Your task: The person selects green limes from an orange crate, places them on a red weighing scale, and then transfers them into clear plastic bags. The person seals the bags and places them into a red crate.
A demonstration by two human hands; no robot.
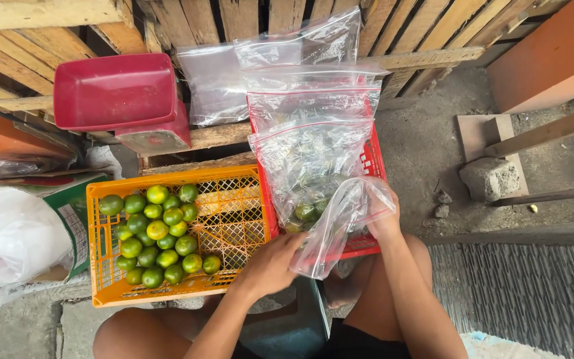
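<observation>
The left hand [270,266] is pinching the bottom end of a clear plastic bag [340,226], with its fingers closed tight on it. The right hand [385,223] is gripping the same bag at its top edge, fingers curled around the plastic. The bag is hanging between both hands, slanting from 7 o'clock up to 1 o'clock, and it is looking empty.

At 9 o'clock from the hands, an orange crate [234,174] is sitting on the ground. Green limes [157,233] are lying in its left half. At 12 o'clock from the hands, a red crate [372,163] is holding zip bags [310,143], and some limes are showing inside the lowest one. At 10 o'clock, far up, a red scale [117,93] is resting on wooden pallets [234,16].
</observation>
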